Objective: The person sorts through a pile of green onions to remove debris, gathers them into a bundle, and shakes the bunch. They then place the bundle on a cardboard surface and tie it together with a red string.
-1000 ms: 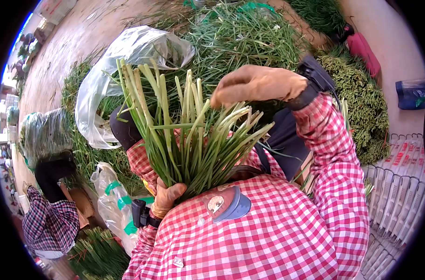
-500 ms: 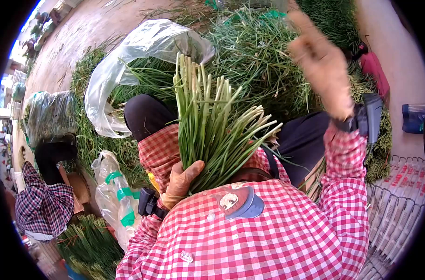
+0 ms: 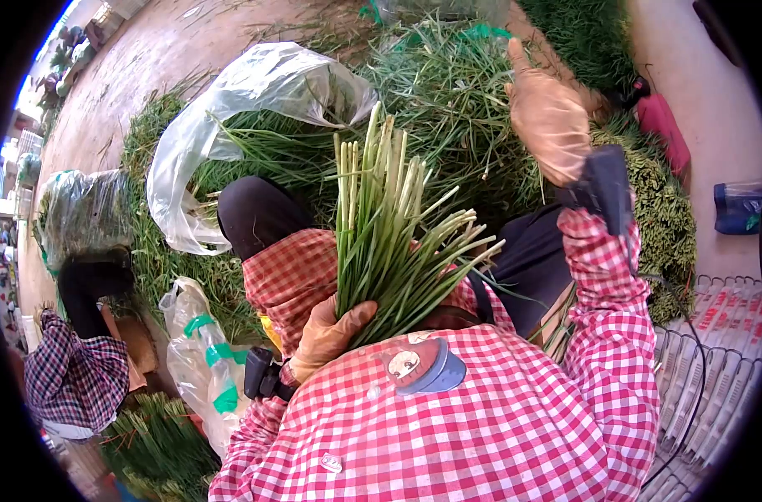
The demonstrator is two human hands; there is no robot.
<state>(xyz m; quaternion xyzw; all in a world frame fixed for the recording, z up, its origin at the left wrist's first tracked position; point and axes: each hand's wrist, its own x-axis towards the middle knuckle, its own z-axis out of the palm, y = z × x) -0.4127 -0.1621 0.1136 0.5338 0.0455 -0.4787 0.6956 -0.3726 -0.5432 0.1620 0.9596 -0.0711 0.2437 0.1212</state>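
Note:
My left hand [image 3: 332, 332], in a tan glove, is closed around the lower part of a bunch of chives [image 3: 389, 243] close to my chest. The pale stem ends point up and away from me, and some stems fan out to the right. My gloved right hand [image 3: 550, 117] is raised at the upper right, apart from the bunch. One finger of it stretches upward; the others are partly hidden behind the hand. Beyond it lies a large heap of loose green stalks [image 3: 448, 109].
A clear plastic bag [image 3: 205, 109] lies open over greens beyond my left knee. At left are another plastic bag with green tape [image 3: 201, 335], a wrapped bundle [image 3: 88, 213] and a person in a checked shirt [image 3: 76, 376]. Printed strips [image 3: 707, 376] lie at lower right.
My right hand, blurred before, has moved slightly left and shows more clearly. The bunch in my left hand has shifted a little right, its stems more upright.

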